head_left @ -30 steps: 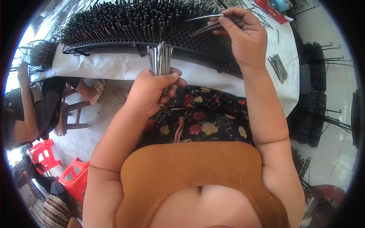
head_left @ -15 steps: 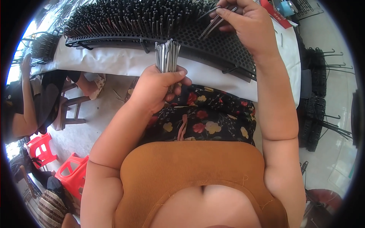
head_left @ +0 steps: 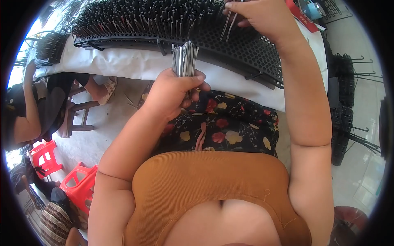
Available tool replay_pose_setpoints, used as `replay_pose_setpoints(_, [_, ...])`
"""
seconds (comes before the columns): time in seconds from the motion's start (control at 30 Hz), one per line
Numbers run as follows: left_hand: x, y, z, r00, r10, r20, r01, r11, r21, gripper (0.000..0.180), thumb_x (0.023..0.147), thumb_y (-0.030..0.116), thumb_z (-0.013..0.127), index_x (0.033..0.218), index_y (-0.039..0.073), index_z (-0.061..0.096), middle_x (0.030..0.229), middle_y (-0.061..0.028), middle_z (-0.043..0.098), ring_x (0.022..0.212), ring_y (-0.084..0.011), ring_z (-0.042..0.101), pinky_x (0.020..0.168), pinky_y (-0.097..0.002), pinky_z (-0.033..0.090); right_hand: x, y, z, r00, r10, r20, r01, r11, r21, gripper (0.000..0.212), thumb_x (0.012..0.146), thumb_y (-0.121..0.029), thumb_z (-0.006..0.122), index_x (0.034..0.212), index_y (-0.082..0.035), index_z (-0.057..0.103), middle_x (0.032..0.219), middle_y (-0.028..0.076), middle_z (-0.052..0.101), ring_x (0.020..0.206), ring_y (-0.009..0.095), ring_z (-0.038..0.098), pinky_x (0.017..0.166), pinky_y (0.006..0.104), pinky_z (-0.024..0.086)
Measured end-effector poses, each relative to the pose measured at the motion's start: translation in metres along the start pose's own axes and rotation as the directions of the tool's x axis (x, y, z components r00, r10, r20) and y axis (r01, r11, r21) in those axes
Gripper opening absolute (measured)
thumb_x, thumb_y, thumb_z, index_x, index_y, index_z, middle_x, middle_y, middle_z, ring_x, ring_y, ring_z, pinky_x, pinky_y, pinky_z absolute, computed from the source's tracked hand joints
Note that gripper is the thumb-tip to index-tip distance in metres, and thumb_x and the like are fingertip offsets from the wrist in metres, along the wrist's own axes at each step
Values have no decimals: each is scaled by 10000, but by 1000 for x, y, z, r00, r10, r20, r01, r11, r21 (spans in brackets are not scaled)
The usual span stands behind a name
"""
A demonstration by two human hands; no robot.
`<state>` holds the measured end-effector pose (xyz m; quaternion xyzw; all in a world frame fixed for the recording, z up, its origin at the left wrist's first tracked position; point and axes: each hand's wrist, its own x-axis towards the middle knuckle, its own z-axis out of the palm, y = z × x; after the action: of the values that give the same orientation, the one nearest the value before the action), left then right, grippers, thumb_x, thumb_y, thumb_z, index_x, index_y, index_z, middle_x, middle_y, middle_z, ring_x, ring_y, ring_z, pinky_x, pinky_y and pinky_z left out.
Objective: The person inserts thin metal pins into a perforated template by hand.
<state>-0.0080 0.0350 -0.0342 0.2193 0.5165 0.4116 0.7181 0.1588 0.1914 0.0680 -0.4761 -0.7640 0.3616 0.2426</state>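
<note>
My left hand (head_left: 174, 90) is closed round a bundle of thin metal rods (head_left: 184, 59), held upright in front of the table. Over the far right part of a black perforated rack, my right hand (head_left: 258, 16) pinches a few metal rods (head_left: 228, 26) that point down toward the holes. The rack (head_left: 246, 55) carries dense rows of upright dark rods (head_left: 139, 20) on its left and middle; its right part shows bare holes. Whether the pinched rods' lower ends are in the holes, I cannot tell.
White sheeting (head_left: 119, 63) covers the table under the rack. A red box (head_left: 301, 16) lies at the far right. Black racks with hooks (head_left: 342, 82) stand on the right. A person (head_left: 24, 106) sits at the left, near red plastic stools (head_left: 80, 182).
My right hand has shifted a little up and away, and the rods in it have turned from slanted to nearly upright. My left hand keeps its hold on the bundle.
</note>
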Motion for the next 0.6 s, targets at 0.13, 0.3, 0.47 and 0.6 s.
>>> replay_pose_setpoints(0.13, [1,-1,-3,1000,7,22,-6,1000,-16,161,875,90,641,1000,-11,622,871,-126,684,598,-115,554,447,-233,384,1,2,1,998,7,68,-4,999,-50,107,847,-55,657,941,-11,679,784,49,682,626,110,632,535,241,505])
replay_pose_setpoints(0.3, [0,1,-1,1000,3,14,-3,1000,-22,180,876,82,644,1021,-20,617,872,-128,680,602,-118,559,441,-231,383,-12,14,2,989,-34,-145,60,982,181,102,875,-40,664,968,2,672,804,35,682,660,82,622,571,224,499])
replay_pose_setpoints(0.47, [0,1,1,999,11,32,-9,999,-40,203,886,63,645,1063,-30,611,862,-114,666,609,-117,562,442,-227,388,-30,31,25,907,-176,-382,241,962,130,76,878,-13,682,951,-4,664,788,44,683,678,94,631,605,244,490])
replay_pose_setpoints(0.6, [-2,2,4,999,22,42,-20,999,-51,226,904,70,643,1108,-22,607,863,-88,648,643,-116,570,464,-230,409,-38,31,31,783,-433,-447,368,901,-229,74,859,-8,683,932,-8,670,798,106,697,685,190,670,627,287,506])
